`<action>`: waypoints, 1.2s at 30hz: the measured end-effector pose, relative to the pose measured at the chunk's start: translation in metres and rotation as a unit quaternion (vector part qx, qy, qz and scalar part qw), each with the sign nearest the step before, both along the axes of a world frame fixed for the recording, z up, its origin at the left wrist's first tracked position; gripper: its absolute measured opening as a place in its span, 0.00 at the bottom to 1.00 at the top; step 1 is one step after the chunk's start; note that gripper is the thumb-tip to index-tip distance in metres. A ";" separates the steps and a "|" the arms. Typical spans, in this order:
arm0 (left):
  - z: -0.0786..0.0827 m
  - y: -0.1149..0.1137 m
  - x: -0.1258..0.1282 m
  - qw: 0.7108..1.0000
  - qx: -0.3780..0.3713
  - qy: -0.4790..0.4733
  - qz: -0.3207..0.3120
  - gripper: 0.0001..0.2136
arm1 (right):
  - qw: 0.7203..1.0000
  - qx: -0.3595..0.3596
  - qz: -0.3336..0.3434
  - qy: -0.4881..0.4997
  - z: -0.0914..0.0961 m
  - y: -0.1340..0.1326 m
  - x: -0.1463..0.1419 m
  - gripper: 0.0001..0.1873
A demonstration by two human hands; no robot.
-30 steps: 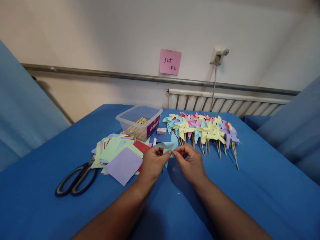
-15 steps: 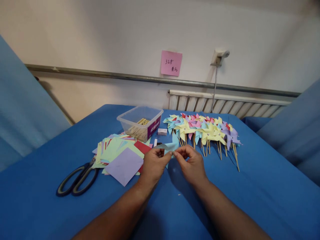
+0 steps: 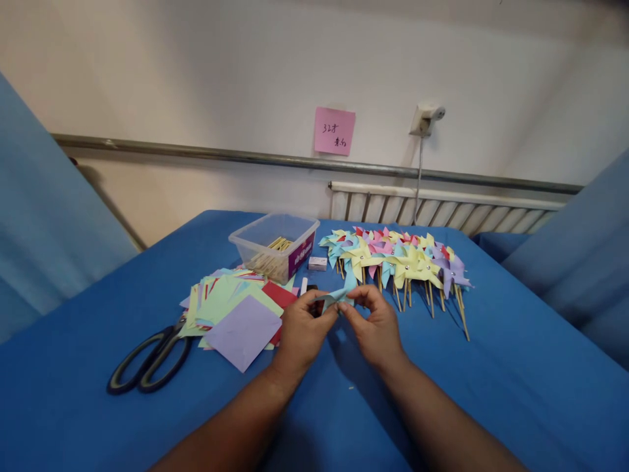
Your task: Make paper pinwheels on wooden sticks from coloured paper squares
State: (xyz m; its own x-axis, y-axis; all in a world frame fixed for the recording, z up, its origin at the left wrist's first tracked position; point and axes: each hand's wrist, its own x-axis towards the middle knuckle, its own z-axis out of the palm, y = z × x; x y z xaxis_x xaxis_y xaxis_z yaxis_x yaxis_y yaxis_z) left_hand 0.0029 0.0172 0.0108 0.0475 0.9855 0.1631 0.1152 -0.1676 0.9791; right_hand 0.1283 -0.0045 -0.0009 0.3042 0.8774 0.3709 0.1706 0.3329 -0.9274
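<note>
A light-blue paper pinwheel (image 3: 339, 296) is held between my two hands over the middle of the table. My left hand (image 3: 303, 328) pinches its left side between thumb and fingers. On the other side, my right hand (image 3: 372, 322) grips it near the centre, thumb tip close to the left thumb. Whether a pin sits between the thumbs is hidden. Beyond the right hand stands a cluster of finished pinwheels (image 3: 407, 262) on wooden sticks. Left of my hands lies a pile of coloured paper sheets (image 3: 223, 301), a purple square (image 3: 244, 332) on top.
Large black-handled scissors (image 3: 152, 357) rest left of the paper. A clear plastic tub (image 3: 263, 246) of wooden sticks stands behind the pile, a small box (image 3: 317, 263) beside it. The blue-covered table (image 3: 442, 406) meets a wall with a radiator (image 3: 442, 204).
The pinwheel has tilted and its blades have shifted between my fingers. Both hands stay in nearly the same place, and the whole view has moved slightly.
</note>
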 end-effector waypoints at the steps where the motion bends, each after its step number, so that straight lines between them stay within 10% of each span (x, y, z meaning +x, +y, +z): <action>1: 0.000 0.000 0.000 1.000 -0.006 -0.005 0.000 0.07 | 1.000 -0.003 0.006 0.030 0.000 0.000 -0.001 0.15; 4: 0.000 0.000 0.001 1.000 -0.020 -0.018 0.001 0.08 | 0.994 -0.009 0.041 0.098 0.002 0.001 -0.002 0.31; 10: 0.001 -0.001 0.001 1.000 -0.010 -0.002 -0.001 0.07 | 0.993 -0.067 0.078 0.050 0.003 0.002 0.002 0.07; 36: 0.004 -0.004 0.000 1.000 -0.002 0.017 -0.002 0.07 | 0.985 -0.070 0.100 0.119 0.000 0.002 0.001 0.10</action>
